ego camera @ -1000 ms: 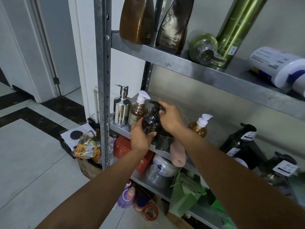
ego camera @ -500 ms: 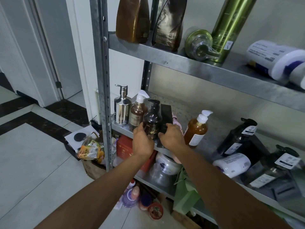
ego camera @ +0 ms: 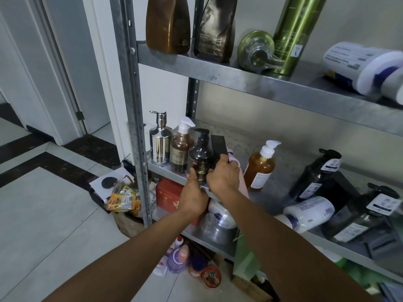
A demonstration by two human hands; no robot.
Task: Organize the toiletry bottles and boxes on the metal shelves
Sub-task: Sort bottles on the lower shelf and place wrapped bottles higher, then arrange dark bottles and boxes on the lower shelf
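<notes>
Left hand (ego camera: 193, 198), fingers curled, grasps the dark bottle (ego camera: 200, 156) on the middle shelf (ego camera: 287, 159); right hand (ego camera: 223, 176) clasps the black box (ego camera: 218, 144) at the bottle's 3 o'clock. Labels too blurred to read.

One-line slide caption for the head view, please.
Left hand grips a dark pump bottle while right hand holds a black box beside it on the middle metal shelf.

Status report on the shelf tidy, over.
Left grip on dark pump bottle, upright. Right grip on black box behind it. Pink bottle crowding close on the right.
</notes>
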